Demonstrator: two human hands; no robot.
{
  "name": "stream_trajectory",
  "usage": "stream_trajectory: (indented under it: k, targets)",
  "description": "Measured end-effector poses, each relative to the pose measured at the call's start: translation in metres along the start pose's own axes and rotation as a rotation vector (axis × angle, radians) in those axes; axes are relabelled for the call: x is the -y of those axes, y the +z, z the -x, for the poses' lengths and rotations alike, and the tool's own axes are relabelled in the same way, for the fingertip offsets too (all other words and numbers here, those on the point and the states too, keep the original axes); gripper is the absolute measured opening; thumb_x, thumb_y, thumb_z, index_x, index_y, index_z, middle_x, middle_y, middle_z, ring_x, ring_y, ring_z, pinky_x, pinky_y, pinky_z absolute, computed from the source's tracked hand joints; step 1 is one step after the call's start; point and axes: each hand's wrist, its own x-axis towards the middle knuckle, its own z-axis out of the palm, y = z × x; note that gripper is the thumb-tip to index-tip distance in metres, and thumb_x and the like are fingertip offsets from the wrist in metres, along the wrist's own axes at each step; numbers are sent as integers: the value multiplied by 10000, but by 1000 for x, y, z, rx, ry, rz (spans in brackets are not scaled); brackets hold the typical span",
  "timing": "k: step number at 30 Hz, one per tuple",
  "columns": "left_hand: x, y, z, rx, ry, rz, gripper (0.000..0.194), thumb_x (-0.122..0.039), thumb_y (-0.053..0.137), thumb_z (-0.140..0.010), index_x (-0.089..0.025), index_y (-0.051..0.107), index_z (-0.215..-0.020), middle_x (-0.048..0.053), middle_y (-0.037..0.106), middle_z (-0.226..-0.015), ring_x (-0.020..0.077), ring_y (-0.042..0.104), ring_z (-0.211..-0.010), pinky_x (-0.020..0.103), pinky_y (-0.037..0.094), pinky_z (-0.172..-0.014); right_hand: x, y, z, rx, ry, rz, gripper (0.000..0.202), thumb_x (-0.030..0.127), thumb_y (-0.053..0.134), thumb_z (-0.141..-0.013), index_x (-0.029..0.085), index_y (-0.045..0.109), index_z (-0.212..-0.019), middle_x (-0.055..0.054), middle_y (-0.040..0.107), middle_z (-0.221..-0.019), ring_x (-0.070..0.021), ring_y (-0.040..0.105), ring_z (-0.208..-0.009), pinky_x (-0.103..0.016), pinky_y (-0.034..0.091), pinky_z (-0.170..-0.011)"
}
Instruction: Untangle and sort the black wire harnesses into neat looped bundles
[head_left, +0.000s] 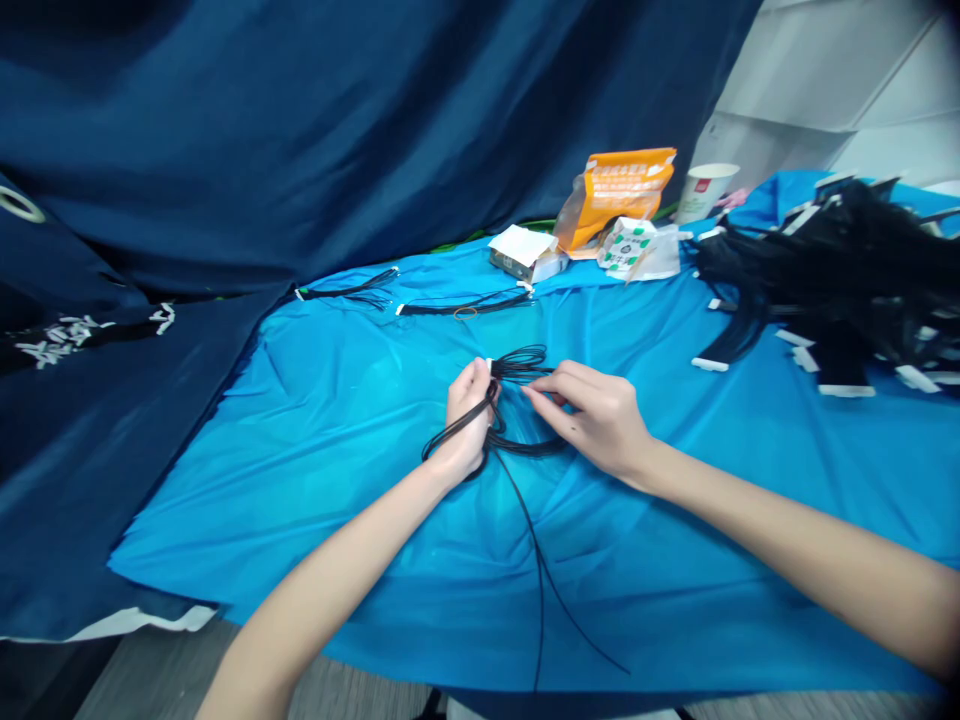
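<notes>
My left hand is closed around a bundle of thin black wires near the middle of the blue cloth. Loops of the bundle hang around its wrist side, and a bit of white shows at its fingertips. Two loose wire ends trail down toward the near edge. To the right, my right hand has thumb and forefinger pinched together beside the upper loops of the same bundle. A wire seems to run to that pinch, though the exact strand is hard to make out.
A large pile of black wire harnesses with white connectors lies at right. Two wire bundles rest behind the hands. Along the back stand a small box, an orange pouch, a white-green packet and a paper cup. Dark blue curtain hangs behind.
</notes>
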Motion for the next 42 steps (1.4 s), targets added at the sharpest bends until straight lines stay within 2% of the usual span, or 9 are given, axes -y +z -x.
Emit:
stream_trajectory:
  k: [11, 18, 23, 31, 42]
  targets:
    - [1, 1, 0, -22, 8, -15, 416, -561, 503, -779, -161, 445, -680, -52, 409, -528, 30, 299, -377, 170, 208, -347, 3, 0, 0, 22, 51, -25, 179, 209, 487, -877, 152, 608, -757, -35, 578, -651, -121, 518, -566, -240, 379, -540]
    - [1, 1, 0, -17, 28, -24, 388, -532, 492, -800, -164, 447, -685, -58, 402, -526, 28, 294, -367, 167, 212, -340, 6, 0, -3, 22, 198, -97, 157, 205, 532, -840, 160, 596, -704, 13, 481, -572, -98, 448, -517, -228, 330, -509]
    - [1, 2, 0, -25, 28, -15, 383, -532, 493, -800, -165, 458, -696, -61, 401, -521, 26, 289, -357, 167, 210, -338, 7, 0, -4, 29, 249, -119, 154, 212, 545, -826, 161, 599, -691, 20, 464, -562, -96, 435, -512, -232, 318, -509]
    - [1, 2, 0, -25, 22, 12, 384, -541, 511, -783, -166, 473, -708, -62, 402, -520, 24, 290, -358, 162, 211, -339, 9, 1, -4, 4, 280, -122, 197, 262, 525, -835, 167, 596, -678, 17, 462, -546, -101, 432, -504, -233, 315, -502]
    - [1, 3, 1, -26, 32, 11, 389, -545, 519, -774, -165, 476, -702, -61, 397, -522, 25, 289, -359, 166, 209, -337, 11, 1, -3, 0, 266, -93, 165, 229, 526, -828, 169, 608, -698, 9, 501, -572, -105, 452, -518, -236, 322, -513]
